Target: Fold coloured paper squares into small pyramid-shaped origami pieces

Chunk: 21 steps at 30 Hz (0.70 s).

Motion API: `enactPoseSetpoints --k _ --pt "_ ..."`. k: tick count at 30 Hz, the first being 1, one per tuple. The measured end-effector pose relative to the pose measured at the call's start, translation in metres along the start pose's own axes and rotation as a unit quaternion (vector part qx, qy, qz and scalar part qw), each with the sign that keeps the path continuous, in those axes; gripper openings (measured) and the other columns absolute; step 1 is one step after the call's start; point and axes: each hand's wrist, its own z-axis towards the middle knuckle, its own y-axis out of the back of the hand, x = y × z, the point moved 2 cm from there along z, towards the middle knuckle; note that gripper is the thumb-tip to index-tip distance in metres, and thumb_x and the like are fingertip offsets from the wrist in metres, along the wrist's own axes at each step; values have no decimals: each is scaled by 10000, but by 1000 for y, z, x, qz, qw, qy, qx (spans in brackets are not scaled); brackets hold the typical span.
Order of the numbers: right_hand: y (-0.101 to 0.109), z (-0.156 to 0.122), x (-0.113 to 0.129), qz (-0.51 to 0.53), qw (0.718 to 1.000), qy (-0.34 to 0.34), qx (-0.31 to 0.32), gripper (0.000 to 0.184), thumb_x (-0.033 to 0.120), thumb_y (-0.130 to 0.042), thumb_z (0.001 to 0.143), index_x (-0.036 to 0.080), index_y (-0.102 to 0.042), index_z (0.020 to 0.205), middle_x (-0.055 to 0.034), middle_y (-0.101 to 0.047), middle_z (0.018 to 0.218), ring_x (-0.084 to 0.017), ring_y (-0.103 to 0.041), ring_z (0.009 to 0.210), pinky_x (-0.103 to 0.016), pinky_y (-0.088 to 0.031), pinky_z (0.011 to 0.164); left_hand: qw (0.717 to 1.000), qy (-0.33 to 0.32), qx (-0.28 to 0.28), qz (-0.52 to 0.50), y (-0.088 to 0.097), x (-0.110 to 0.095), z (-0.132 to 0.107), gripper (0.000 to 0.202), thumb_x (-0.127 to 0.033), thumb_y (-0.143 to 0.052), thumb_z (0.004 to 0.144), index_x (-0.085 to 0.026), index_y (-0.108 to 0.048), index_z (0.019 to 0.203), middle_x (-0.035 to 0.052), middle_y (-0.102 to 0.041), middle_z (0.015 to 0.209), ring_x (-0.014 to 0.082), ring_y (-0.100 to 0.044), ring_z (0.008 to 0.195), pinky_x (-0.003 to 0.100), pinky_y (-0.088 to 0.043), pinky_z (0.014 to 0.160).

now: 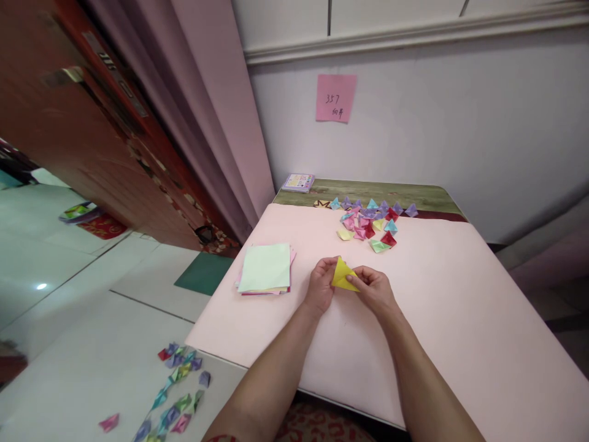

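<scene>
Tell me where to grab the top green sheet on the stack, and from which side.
Pinch the green sheet at its near right corner, coming from the right with the left hand, which is closest. It lies flat on the stack, so only a corner or edge can be lifted. Both that hand and the right hand now pinch the yellow fold.

My forearms are bare right down to my left hand and right hand; a thin red edge, perhaps a sleeve, crosses my left elbow.
</scene>
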Motion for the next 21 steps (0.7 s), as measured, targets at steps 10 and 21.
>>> enactPoseSetpoints --k 10,21 --pt "5 0 9 15 994 22 -104 395 544 -771 702 185 -668 832 -42 -705 712 -179 -634 603 -283 -503 560 980 -29 67 188 -8 1 -10 395 -493 -734 751 -143 -663 920 21 -665 680 136 -609 536 232 -478 457" --pt "13 -3 13 28 999 -35 6 354 496 -819 652 182 -695 761 -1 -651 624 -163 -577 526 -266 -441 480 954 -1 114 276 -12 4 -14 357 -491 -730 753 -156 -617 712 -48 -510 476 65 -408 384 202 -293 393"
